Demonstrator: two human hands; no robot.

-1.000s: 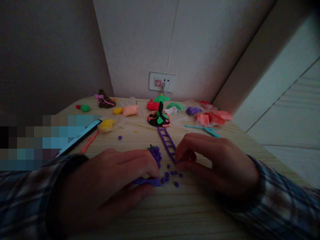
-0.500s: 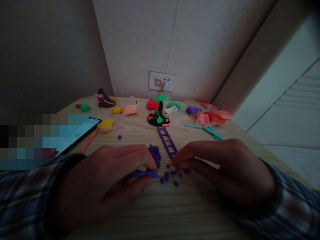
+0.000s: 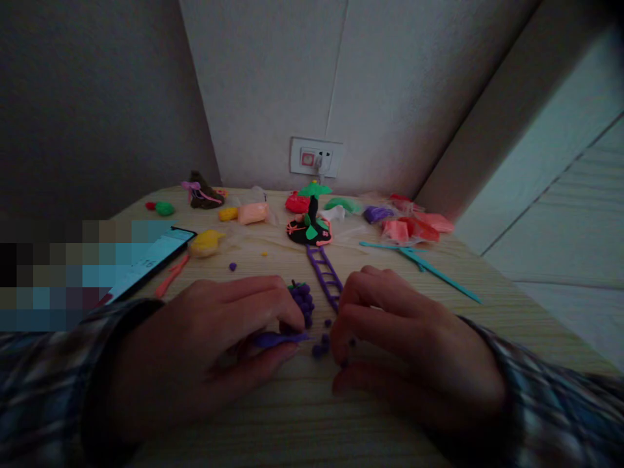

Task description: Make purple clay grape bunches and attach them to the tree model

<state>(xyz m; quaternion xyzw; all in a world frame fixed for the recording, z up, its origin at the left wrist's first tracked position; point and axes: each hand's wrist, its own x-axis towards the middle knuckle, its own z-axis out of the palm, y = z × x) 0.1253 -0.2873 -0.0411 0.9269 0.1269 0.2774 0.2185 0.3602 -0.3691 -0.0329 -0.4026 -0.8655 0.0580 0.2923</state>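
My left hand (image 3: 209, 351) pinches a soft lump of purple modelling clay (image 3: 273, 339) between thumb and fingers, low over the table. Just beyond its fingertips lies a bunch of grapes made of purple clay (image 3: 303, 300) with a dark stem and green leaf. My right hand (image 3: 390, 338) is curved, thumb and forefinger a little apart around a small purple clay ball (image 3: 344, 363) on the table; whether they touch it I cannot tell. Other small clay balls (image 3: 319, 350) lie between the hands, some partly hidden by the right fingers.
A purple clay ladder (image 3: 324, 273) leads to a black clay base with a green-topped tree (image 3: 312, 227). Bagged clay (image 3: 414, 227) lines the back. Turquoise tools (image 3: 441, 273) lie right; a phone (image 3: 151, 263), coral tool (image 3: 171, 277) and brown clay boot (image 3: 205, 195) are left.
My right hand has come nearer and lower, its thumb and forefinger now around a small purple ball, uncovering more of the turquoise tools. My left hand keeps its clay almost in place.
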